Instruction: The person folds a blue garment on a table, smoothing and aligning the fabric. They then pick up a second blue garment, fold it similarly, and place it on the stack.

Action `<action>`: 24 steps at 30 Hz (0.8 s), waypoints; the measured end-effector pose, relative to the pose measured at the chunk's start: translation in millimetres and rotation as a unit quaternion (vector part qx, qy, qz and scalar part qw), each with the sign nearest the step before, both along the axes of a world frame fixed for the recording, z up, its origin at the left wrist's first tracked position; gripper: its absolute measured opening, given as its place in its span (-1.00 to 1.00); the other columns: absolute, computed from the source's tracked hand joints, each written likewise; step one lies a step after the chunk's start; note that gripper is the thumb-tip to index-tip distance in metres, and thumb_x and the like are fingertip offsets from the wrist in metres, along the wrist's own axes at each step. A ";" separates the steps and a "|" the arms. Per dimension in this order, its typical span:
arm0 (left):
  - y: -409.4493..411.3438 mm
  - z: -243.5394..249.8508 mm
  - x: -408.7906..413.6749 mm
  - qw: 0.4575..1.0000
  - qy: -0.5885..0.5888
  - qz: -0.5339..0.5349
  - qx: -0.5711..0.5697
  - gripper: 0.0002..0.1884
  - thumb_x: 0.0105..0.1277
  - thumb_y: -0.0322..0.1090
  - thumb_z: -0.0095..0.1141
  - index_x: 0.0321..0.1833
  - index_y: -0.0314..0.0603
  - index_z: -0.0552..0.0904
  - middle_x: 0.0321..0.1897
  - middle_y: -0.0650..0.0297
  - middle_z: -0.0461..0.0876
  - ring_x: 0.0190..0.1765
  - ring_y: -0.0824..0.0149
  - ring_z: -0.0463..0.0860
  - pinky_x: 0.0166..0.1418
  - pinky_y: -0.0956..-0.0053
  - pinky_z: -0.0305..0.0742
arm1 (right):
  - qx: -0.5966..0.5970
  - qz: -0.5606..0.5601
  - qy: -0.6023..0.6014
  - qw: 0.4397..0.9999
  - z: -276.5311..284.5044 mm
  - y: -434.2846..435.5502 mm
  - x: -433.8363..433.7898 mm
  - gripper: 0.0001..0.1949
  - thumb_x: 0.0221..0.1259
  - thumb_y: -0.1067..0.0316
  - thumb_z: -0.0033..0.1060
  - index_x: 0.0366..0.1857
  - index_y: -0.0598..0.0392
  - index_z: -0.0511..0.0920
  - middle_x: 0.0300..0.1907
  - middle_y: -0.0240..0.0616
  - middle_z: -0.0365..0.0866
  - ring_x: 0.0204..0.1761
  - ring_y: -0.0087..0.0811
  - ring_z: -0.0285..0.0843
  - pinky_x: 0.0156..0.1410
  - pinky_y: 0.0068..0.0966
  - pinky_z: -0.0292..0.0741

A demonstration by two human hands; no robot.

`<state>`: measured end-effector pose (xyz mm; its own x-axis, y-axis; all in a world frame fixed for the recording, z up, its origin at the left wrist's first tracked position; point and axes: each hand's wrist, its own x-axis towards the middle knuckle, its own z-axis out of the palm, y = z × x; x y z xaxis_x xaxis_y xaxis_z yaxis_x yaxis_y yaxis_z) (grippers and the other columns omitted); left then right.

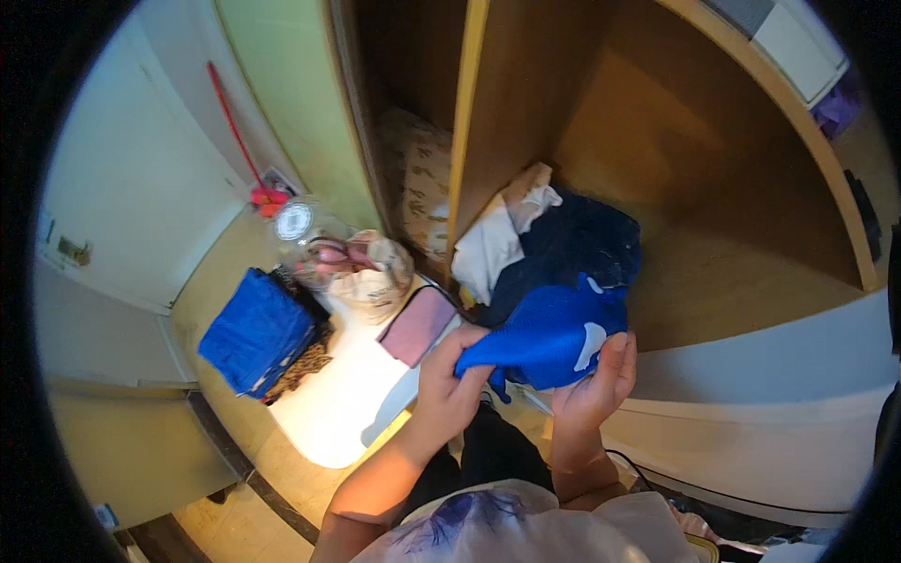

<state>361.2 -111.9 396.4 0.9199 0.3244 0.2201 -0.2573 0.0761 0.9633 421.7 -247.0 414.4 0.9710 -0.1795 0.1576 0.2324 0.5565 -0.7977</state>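
Observation:
A bright blue cloth garment with white patches is stretched between my two hands in front of my body. My left hand grips its left end between thumb and fingers. At the lower right edge, beside a white patch, my right hand pinches the fabric. Just beyond it, a dark navy garment lies heaped on the cabinet floor. A white cloth lies against that heap, next to the wooden divider. The blue cloth overlaps the near side of the navy one in view, and I cannot tell whether they touch.
An open wooden cabinet with an upright divider stands ahead. To the left are a folded blue stack, a pink folded cloth on a brightly lit white surface, and a clear container. A red-handled tool leans by the wall.

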 end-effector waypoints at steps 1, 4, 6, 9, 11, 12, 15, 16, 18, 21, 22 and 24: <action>7.5 15.7 -3.8 0.998 -0.036 0.016 0.043 -0.86 0.37 -0.51 0.10 -0.05 -0.34 0.55 -0.20 0.27 0.59 -0.26 0.49 0.56 -0.16 0.59 0.49 | -0.049 -0.003 -0.017 0.999 1.1 -0.3 -6.3 -0.82 0.48 0.20 0.07 -0.16 0.07 0.54 -0.22 -0.39 0.57 -0.14 -0.59 0.51 -0.02 -0.57 0.50; 30.8 54.0 -27.9 0.998 0.038 -0.006 -0.048 -0.83 0.36 -0.47 0.13 -0.03 -0.29 0.59 -0.26 0.31 0.59 -0.20 0.48 0.54 -0.04 0.57 0.44 | -0.220 0.004 -0.073 0.973 25.4 14.7 -26.8 -0.90 0.42 0.41 0.11 -0.30 0.15 0.54 -0.43 -0.60 0.33 -0.39 -0.78 0.17 -0.29 -0.74 0.19; 46.7 68.9 -41.6 0.997 0.042 -0.001 -0.072 -0.82 0.37 -0.44 0.11 -0.02 -0.28 0.60 -0.22 0.35 0.62 -0.15 0.50 0.55 0.03 0.56 0.44 | -0.285 0.067 -0.135 0.947 30.4 21.4 -30.7 -0.89 0.33 0.47 0.18 -0.38 0.16 0.48 -0.37 -0.45 0.36 -0.35 -0.67 0.24 -0.23 -0.68 0.25; 59.4 89.9 -62.7 0.998 0.030 -0.002 -0.063 -0.83 0.36 -0.42 0.15 -0.05 -0.28 0.62 -0.24 0.35 0.64 -0.16 0.51 0.56 0.00 0.58 0.45 | -0.362 0.035 -0.235 0.901 36.3 32.9 -35.4 -0.78 0.16 0.41 0.35 -0.22 0.17 0.48 -0.08 -0.17 0.51 -0.14 -0.38 0.44 0.06 -0.48 0.42; 66.4 97.8 -74.4 0.999 0.046 -0.011 -0.021 -0.83 0.37 -0.40 0.17 -0.05 -0.31 0.64 -0.26 0.34 0.65 -0.17 0.52 0.57 -0.02 0.57 0.47 | -0.334 0.043 -0.311 0.889 43.1 41.1 -40.8 -0.63 0.11 0.36 0.40 -0.06 0.19 0.46 0.05 -0.12 0.52 0.06 -0.25 0.48 0.27 -0.36 0.38; 68.4 101.6 -79.8 0.998 0.052 0.006 0.032 -0.84 0.35 -0.40 0.20 -0.09 -0.32 0.65 -0.31 0.32 0.66 -0.19 0.52 0.58 -0.03 0.57 0.48 | -0.304 0.140 -0.332 0.882 43.8 45.7 -41.3 -0.44 0.06 0.28 0.47 0.13 0.20 0.40 0.15 -0.06 0.49 0.26 -0.15 0.43 0.43 -0.28 0.26; 73.9 103.3 -88.7 0.997 0.044 0.015 0.064 -0.81 0.26 -0.42 0.27 -0.10 -0.31 0.66 -0.28 0.32 0.67 -0.19 0.53 0.57 -0.05 0.57 0.47 | -0.301 0.371 -0.230 0.848 57.8 67.7 -57.7 -0.41 0.13 0.27 0.48 0.22 0.22 0.42 0.12 -0.12 0.54 0.18 -0.38 0.50 0.26 -0.41 0.44; 77.7 104.1 -90.4 0.994 0.039 0.032 0.100 -0.79 0.23 -0.42 0.29 -0.10 -0.31 0.66 -0.27 0.32 0.67 -0.18 0.52 0.58 -0.04 0.57 0.47 | -0.397 0.417 -0.218 0.788 61.4 69.1 -51.4 -0.61 0.23 0.35 0.39 0.09 0.24 0.52 -0.02 -0.25 0.63 0.04 -0.53 0.52 0.12 -0.52 0.49; 86.3 104.8 -94.3 0.982 0.032 0.064 0.172 -0.75 0.18 -0.42 0.34 -0.10 -0.31 0.66 -0.23 0.30 0.67 -0.15 0.49 0.59 -0.01 0.56 0.48 | -0.301 0.485 -0.163 0.805 53.3 76.3 -44.7 -0.71 0.30 0.38 0.31 0.03 0.24 0.57 -0.09 -0.32 0.65 0.00 -0.58 0.51 0.10 -0.55 0.47; 88.1 96.7 -102.8 0.993 -0.012 0.089 0.075 -0.65 0.07 -0.40 0.45 -0.08 -0.29 0.67 -0.20 0.31 0.67 -0.12 0.46 0.60 0.05 0.54 0.48 | -0.134 0.541 -0.159 0.815 51.9 83.5 -33.9 -0.77 0.39 0.36 0.21 0.00 0.26 0.58 -0.10 -0.36 0.66 -0.05 -0.59 0.52 0.11 -0.57 0.45; 89.0 94.2 -106.1 0.996 -0.009 0.074 0.042 -0.57 0.01 -0.39 0.52 -0.05 -0.28 0.67 -0.19 0.32 0.67 -0.12 0.45 0.61 0.07 0.52 0.48 | -0.074 0.560 -0.136 0.814 49.1 84.5 -28.6 -0.75 0.38 0.33 0.22 0.00 0.26 0.58 -0.10 -0.36 0.66 -0.05 -0.58 0.52 0.12 -0.56 0.44; 96.7 82.3 -111.8 0.990 0.048 0.066 0.112 -0.57 0.00 -0.37 0.54 -0.05 -0.27 0.68 -0.17 0.30 0.67 -0.13 0.44 0.61 0.04 0.51 0.49 | 0.028 0.591 -0.088 0.802 46.5 87.1 -16.0 -0.70 0.35 0.25 0.25 0.00 0.25 0.57 -0.09 -0.32 0.66 -0.05 -0.50 0.58 0.15 -0.50 0.47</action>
